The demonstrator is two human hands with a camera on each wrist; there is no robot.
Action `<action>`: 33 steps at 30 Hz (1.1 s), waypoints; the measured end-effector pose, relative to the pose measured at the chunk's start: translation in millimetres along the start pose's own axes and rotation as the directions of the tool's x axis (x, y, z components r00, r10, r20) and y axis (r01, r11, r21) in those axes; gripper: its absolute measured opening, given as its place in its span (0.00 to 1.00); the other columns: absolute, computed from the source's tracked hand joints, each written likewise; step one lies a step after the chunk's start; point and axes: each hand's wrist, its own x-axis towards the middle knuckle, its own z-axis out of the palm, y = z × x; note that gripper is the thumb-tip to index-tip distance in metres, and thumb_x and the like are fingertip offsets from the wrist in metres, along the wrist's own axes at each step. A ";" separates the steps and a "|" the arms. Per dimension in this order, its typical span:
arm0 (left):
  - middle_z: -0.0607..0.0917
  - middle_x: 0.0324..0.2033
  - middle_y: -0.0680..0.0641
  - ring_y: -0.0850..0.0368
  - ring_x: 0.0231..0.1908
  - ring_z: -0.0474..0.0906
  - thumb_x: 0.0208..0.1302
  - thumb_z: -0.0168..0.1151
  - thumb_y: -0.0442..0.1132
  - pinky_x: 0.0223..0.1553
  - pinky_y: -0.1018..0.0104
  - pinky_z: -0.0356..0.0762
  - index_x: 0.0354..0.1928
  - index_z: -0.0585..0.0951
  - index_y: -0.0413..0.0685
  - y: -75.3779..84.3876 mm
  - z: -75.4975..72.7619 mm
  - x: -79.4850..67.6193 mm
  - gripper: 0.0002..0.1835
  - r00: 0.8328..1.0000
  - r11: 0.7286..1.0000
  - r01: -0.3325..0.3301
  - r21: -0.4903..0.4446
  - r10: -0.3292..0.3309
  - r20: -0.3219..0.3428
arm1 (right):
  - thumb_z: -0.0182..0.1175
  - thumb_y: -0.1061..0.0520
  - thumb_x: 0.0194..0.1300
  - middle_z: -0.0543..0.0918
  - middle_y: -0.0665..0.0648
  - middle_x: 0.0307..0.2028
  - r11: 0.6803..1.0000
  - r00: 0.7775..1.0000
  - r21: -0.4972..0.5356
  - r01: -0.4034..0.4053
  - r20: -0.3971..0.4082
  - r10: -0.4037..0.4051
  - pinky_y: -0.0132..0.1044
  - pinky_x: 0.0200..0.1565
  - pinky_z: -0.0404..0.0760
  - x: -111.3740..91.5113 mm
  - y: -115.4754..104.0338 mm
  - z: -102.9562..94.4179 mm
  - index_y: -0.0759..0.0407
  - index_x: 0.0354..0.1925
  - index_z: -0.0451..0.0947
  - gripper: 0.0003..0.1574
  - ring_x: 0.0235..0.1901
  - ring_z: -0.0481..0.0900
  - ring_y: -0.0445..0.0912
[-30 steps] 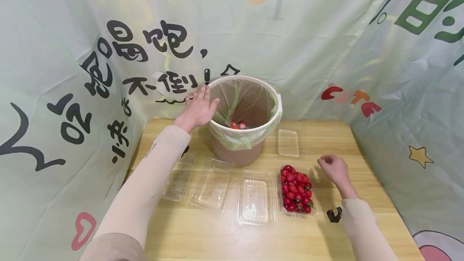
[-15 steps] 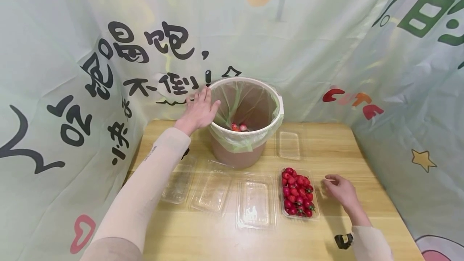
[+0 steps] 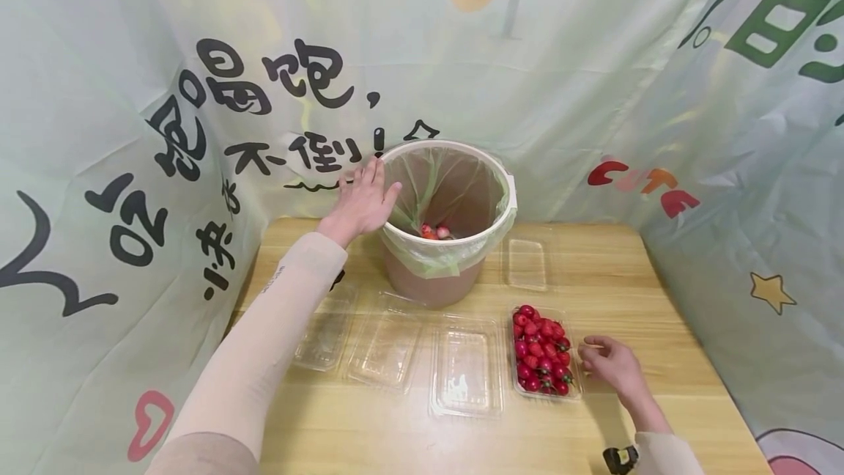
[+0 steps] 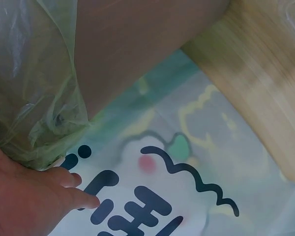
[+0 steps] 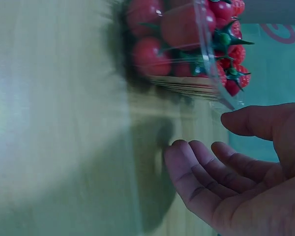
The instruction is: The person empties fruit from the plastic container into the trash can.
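Note:
My left hand [image 3: 361, 200] rests with straight fingers on the left rim of a pinkish-brown bucket [image 3: 428, 281]. A pale green plastic bag [image 3: 435, 261] lines the bucket and folds over its rim. A few red and whitish pieces [image 3: 435, 232] lie at its bottom. Beside the right edge of a clear plastic box [image 3: 575, 380], my right hand [image 3: 613, 366] hovers with loosely bent fingers and holds nothing. That box is heaped with cherry tomatoes [image 3: 542, 350], several with green stems. In the right wrist view, thumb and fingers of the right hand [image 5: 236, 177] are apart, close to the box.
Several clear plastic containers lie in front of the bucket: one at left [image 3: 326, 332], one in the middle [image 3: 385, 350], one nearer the tomatoes [image 3: 467, 365]. Another clear tray [image 3: 526, 264] lies behind the tomatoes. Printed cloth walls [image 3: 560, 79] surround the wooden table [image 3: 395, 438].
My right hand has come down and toward the front, closer to the tomato box, its fingers loosening. The left hand stays at the bucket rim. The head view has shifted slightly.

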 end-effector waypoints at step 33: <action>0.39 0.85 0.37 0.30 0.83 0.39 0.83 0.23 0.62 0.81 0.29 0.32 0.84 0.39 0.38 1.6 -0.4 0.5 0.43 1.000 1.000 0.007 -0.005 -0.007 0.000 | 0.52 0.61 0.79 0.84 0.67 0.47 0.996 0.998 0.086 0.029 0.057 -0.034 0.39 0.39 0.91 -14.3 3.0 24.5 0.81 0.70 0.65 0.31 0.40 0.84 0.43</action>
